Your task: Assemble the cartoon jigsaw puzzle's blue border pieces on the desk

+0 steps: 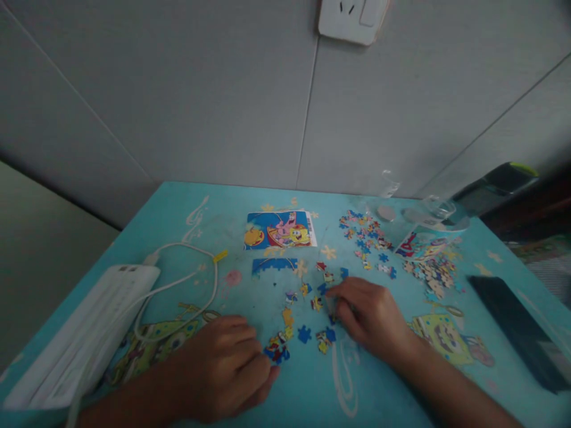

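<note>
My right hand [368, 312] rests on the table, index finger stretched to a blue puzzle piece [322, 289] at its tip and the other fingers curled under. Around it lie loose pieces, among them a plain blue piece [304, 334], a yellow-and-blue piece [325, 339] and an orange piece [288, 316]. My left hand [227, 368] lies loosely closed on the table, with nothing seen in it; its palm is hidden. Just right of its knuckles sits a small cluster of pieces [277, 348]. Farther back, a joined blue strip of pieces [273, 265] lies below a cartoon picture card [281, 229].
Puzzle pieces [363, 232] are heaped at the back right, with another pile [432, 273] beside a clear printed tub [430, 241]. A dark phone-like slab [520, 330] lies at the right. A white power strip [84, 333] with a looped cable [216, 279] occupies the left.
</note>
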A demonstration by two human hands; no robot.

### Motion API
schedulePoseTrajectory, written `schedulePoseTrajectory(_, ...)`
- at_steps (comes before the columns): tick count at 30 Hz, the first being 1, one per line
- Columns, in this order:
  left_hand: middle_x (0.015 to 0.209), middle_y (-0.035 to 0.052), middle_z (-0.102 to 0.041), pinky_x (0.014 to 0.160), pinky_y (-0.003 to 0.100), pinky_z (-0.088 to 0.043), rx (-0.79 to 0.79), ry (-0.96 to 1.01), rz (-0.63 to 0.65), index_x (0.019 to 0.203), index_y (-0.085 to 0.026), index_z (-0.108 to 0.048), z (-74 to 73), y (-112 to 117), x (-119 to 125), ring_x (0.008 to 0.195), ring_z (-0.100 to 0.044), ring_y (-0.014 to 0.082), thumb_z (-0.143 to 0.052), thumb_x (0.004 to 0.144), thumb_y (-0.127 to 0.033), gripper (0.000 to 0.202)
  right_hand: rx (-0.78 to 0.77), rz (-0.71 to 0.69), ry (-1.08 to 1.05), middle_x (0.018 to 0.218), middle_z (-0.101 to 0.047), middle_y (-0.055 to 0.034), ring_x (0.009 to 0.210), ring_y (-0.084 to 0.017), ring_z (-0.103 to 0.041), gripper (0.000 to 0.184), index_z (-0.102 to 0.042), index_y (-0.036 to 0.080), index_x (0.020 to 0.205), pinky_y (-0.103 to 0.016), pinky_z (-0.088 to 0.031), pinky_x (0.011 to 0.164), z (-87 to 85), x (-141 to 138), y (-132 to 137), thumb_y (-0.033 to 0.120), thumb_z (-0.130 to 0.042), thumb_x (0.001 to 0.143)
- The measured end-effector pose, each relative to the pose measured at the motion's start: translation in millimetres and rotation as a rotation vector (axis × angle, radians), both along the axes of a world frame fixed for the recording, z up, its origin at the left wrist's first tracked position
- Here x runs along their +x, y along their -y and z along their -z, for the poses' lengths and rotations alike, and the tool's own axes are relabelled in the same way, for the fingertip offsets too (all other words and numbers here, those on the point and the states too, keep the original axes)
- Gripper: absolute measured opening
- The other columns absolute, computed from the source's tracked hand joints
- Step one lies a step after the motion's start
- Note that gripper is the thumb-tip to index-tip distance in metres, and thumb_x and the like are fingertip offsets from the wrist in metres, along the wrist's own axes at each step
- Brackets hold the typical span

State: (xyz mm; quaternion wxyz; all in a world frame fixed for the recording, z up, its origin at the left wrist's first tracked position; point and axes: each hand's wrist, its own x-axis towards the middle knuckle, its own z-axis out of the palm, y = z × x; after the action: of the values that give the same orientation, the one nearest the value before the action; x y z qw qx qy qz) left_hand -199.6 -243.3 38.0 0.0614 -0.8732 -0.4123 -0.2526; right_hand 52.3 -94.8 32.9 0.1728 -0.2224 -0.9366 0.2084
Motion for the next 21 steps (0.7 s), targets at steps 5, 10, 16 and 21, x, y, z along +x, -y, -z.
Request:
schedulePoseTrajectory(5, 0.052, -0.0025, -0.047, 0.052, 0.034, -0.031, 0.006, -0.019, -0.012, 0.062, -0.020, -0.048, -2.9, -1.7, -3.6, 0.050, -0.041, 0.0141, -0.052, 0.092, -0.014, 0.031, -0.038, 0.092, 0.017, 0.099, -0.065, -0.0077, 0.092, -0.021, -0.061, 0.029, -0.066, 0.022, 0.120, -0.036, -0.050, 0.083, -1.1, -4.4, -8.4, 0.016, -0.051, 0.095)
schedulePoseTrajectory(10, 0.052, -0.0025, -0.047, 0.051, 0.034, -0.031, 0.007, -0.020, -0.001, 0.060, -0.019, -0.049, -2.7, 0.0, -1.3, 0.050, -0.041, 0.0142, -0.054, 0.091, -0.015, 0.031, -0.027, 0.110, 0.048, 0.101, -0.063, -0.0091, 0.092, -0.022, -0.061, 0.030, -0.069, 0.024, 0.122, -0.040, -0.053, 0.084, 4.8, -6.8, -10.2, 0.021, -0.057, 0.094)
schedulePoseTrajectory(16, 0.051, -0.0028, -0.046, 0.049, 0.034, -0.032, 0.025, -0.011, -0.003, 0.059, -0.020, -0.047, 1.4, -1.0, 0.8, 0.048, -0.041, 0.0138, -0.053, 0.092, -0.017, 0.033, -0.072, 0.140, 0.012, 0.102, -0.061, -0.0080, 0.097, -0.023, -0.059, 0.018, -0.072, 0.025, 0.106, -0.040, -0.052, 0.086, 8.9, -8.1, -11.5, 0.020, -0.061, 0.093)
schedulePoseTrajectory(21, 0.050, -0.0033, -0.048, 0.047, 0.033, -0.033, 0.013, -0.009, -0.017, 0.060, -0.020, -0.047, 4.3, -3.2, 2.2, 0.046, -0.043, 0.0130, -0.052, 0.092, -0.018, 0.033, -0.072, 0.144, -0.010, 0.104, -0.062, -0.0076, 0.100, -0.023, -0.059, 0.014, -0.072, 0.025, 0.102, -0.041, -0.051, 0.089, 9.1, -8.4, -11.4, 0.021, -0.061, 0.093)
